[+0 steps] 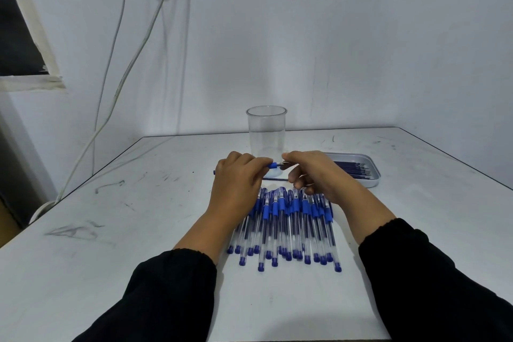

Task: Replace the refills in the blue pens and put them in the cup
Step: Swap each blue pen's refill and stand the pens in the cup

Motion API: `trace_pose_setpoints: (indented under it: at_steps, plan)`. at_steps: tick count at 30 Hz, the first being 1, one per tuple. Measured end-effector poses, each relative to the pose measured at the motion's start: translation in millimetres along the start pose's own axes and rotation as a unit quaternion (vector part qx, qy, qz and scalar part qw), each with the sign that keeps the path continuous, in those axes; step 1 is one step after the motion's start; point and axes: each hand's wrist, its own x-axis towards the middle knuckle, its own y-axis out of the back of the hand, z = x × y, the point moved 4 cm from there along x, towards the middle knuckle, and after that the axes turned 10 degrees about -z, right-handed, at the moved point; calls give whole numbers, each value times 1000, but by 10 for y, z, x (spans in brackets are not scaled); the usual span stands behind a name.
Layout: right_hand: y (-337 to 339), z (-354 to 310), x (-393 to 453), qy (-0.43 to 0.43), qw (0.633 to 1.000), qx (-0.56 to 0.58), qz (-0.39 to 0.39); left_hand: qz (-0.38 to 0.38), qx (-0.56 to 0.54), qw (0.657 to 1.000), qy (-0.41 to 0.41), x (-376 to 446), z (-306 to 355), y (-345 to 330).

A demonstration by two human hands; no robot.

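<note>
My left hand (pixel 236 178) grips a blue pen (pixel 272 166) held level in front of the clear plastic cup (pixel 267 130). My right hand (pixel 313 172) pinches the pen's metal tip end with thumb and fingers. Most of the pen is hidden inside my left hand; its back end (pixel 214 172) sticks out to the left. A loose refill (pixel 276 179) lies on the table under my hands. Several capped blue pens (pixel 288 225) lie in a pile close to me. The cup looks empty.
A grey tray (pixel 373 175) with several dark refills sits to the right of the cup. The white table (pixel 125 216) meets the wall behind the cup. Cables (pixel 122 78) hang down the wall at left. Black sleeves cover my forearms.
</note>
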Motion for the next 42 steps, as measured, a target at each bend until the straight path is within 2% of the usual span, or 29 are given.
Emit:
trace_pose_setpoints:
  at_steps: [11,14,16,18,21,25,31,42]
  plan:
    - [31,-11,-15,18,999,-34,-10,4,7,1000,1,8,2,1]
    - [155,-21,-12,28,997,-64,35,8,2,1000,5,8,-19,6]
    - [294,-11,5,40,984,-145,93,8,2,1000,4,7,-25,3]
    - [410,3,9,31,950,-281,130,8,2,1000,1,5,-31,-4]
    - [469,45,-16,-24,913,-391,111,12,2,1000,-5,1,-43,-12]
    - [473,97,-9,-58,899,-427,78,11,0,1000,-5,4,-37,-10]
    - [443,149,19,-66,875,-473,82,15,2,1000,-9,0,-40,-10]
    - [438,148,28,-74,869,-482,87,7,6,1000,-2,4,-36,-2]
